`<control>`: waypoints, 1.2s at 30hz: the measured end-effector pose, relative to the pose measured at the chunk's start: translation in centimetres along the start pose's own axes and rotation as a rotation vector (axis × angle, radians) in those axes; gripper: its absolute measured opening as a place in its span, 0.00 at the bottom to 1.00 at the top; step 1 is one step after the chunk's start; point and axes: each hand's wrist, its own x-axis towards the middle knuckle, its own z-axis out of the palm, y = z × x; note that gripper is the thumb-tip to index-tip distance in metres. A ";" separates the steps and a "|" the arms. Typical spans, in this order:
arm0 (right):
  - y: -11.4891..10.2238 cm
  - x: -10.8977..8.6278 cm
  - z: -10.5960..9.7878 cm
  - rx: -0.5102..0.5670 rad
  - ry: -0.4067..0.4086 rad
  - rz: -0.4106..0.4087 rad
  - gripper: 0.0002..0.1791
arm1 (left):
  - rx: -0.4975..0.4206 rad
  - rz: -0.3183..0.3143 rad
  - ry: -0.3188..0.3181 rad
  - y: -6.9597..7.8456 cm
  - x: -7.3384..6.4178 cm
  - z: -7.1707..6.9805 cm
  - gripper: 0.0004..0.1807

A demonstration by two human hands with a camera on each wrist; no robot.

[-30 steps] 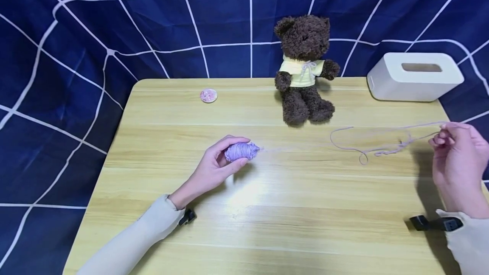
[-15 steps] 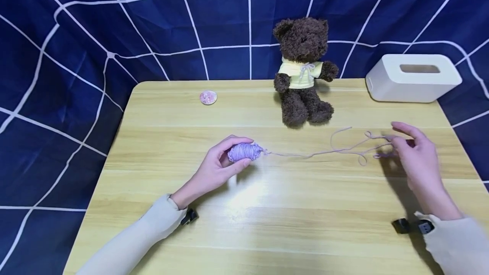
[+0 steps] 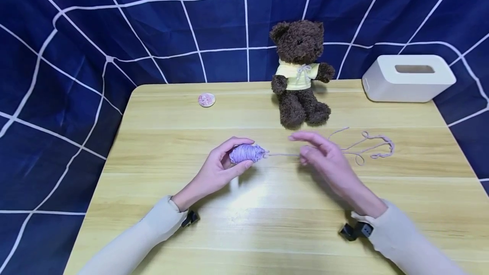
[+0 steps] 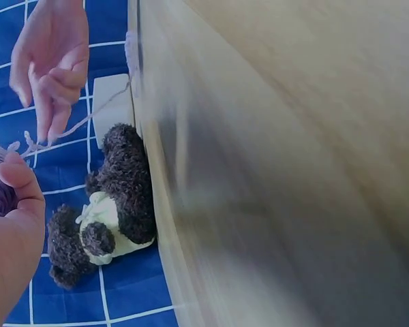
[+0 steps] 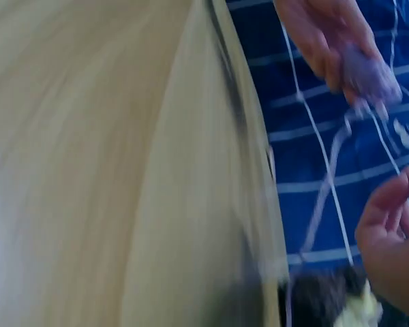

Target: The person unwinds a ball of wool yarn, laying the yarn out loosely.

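My left hand (image 3: 217, 167) grips the yarn ball (image 3: 246, 153), seemingly mid-unwinding; my loose, empty-looking right hand (image 3: 330, 161) should pinch the strand (image 3: 282, 154).

Over the table (image 3: 267, 228), the yarn ball (image 3: 245, 153) sits in the left hand (image 3: 217, 166), left of the right hand (image 3: 326, 156). Its strand (image 3: 283, 154) runs rightward past the right hand, touching or not being hard to tell, to loose loops (image 3: 390, 142). Farther back, left to right, are a round disc (image 3: 206, 99), teddy bear (image 3: 298, 75) and tissue box (image 3: 408, 86), with cloth (image 3: 217, 18) behind.
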 end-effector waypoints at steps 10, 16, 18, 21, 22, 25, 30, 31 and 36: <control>1.0 1.3 4.5 0.018 -0.218 0.119 0.20 | 0.037 -0.016 -0.002 0.4 0.2 0.3 0.26; 0.8 1.0 2.9 -0.131 -0.096 0.051 0.10 | 0.053 0.001 -0.006 0.2 0.2 0.2 0.25; 0.5 0.7 2.1 -0.097 -0.057 -0.008 0.10 | 0.050 0.007 -0.007 0.0 0.2 0.1 0.25; -0.1 0.1 0.8 0.025 0.002 -0.091 0.11 | 0.046 0.012 -0.005 -0.2 0.0 0.1 0.25; -0.4 -0.1 0.5 0.062 0.027 -0.114 0.11 | 0.049 0.015 -0.003 -0.2 0.1 0.0 0.25; -1.3 -0.7 -0.4 0.157 0.095 -0.156 0.12 | 0.054 0.013 -0.002 -0.1 0.1 0.0 0.26; -1.8 -1.7 -1.3 0.157 0.117 -0.216 0.14 | 0.022 0.020 -0.004 0.0 0.0 0.3 0.26; -1.8 -1.8 -1.4 0.144 0.107 -0.226 0.14 | 0.010 0.025 -0.003 0.0 0.0 0.3 0.25; -1.4 -2.3 -1.9 0.071 0.082 -0.242 0.14 | -0.018 0.053 0.028 0.1 0.2 0.3 0.23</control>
